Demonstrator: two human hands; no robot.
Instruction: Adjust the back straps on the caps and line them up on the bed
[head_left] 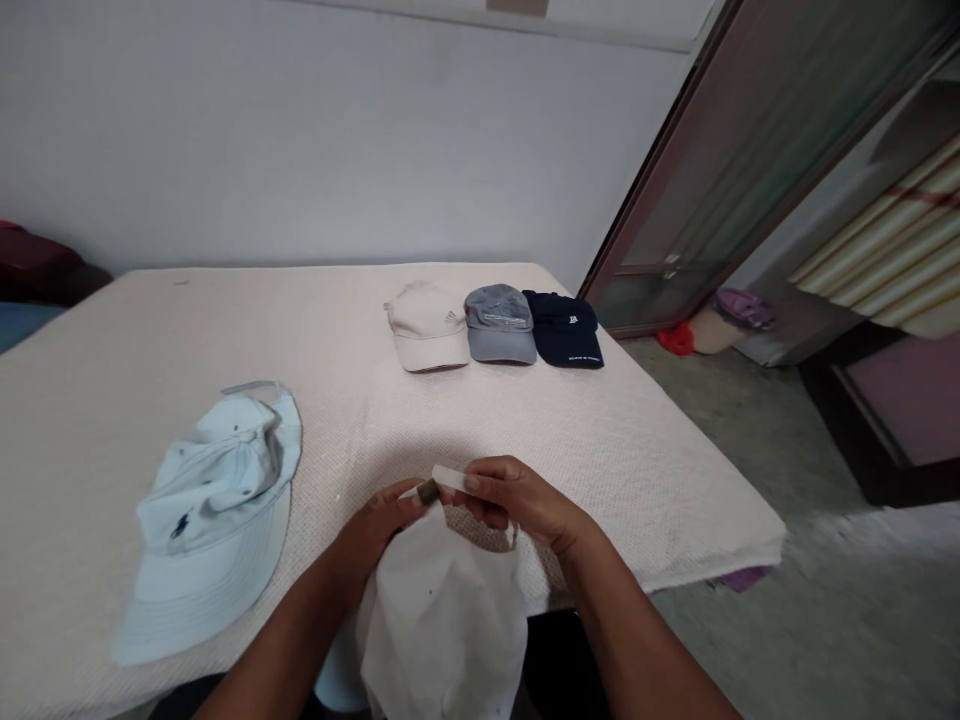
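1. Clock centred on the white cap point(446, 620), 12 = far side. We have it at the near edge of the pale textured cover point(637, 470), crown up, strap opening toward 12.
2. Left hand point(381, 520), at 10–11 o'clock: fingers closed on the cap's back edge, thumb against the brass-coloured buckle point(427, 491).
3. Right hand point(517, 495), 1–2 o'clock: thumb and fingers pinch the white strap point(450, 478); its tip pokes out beside the buckle. We can't tell whether any of it is threaded.
4. Light blue cap point(217, 520), between 9 and 10, well apart from both hands. Lies on the cover, brim toward 7, small dark emblem on the front.
5. Far row, side by side, brims our way: cream cap point(426, 315) at 12, grey cap point(500, 325) between 12 and 1, navy cap point(561, 330) at 1. Grey touches navy; white marks on both fronts.
6. Surroundings: pale wall point(337, 140) at 12, reddish-framed door point(675, 230) at 1, striped curtain point(892, 250) at 2, dark red item point(34, 265) at 10, partly cut off.
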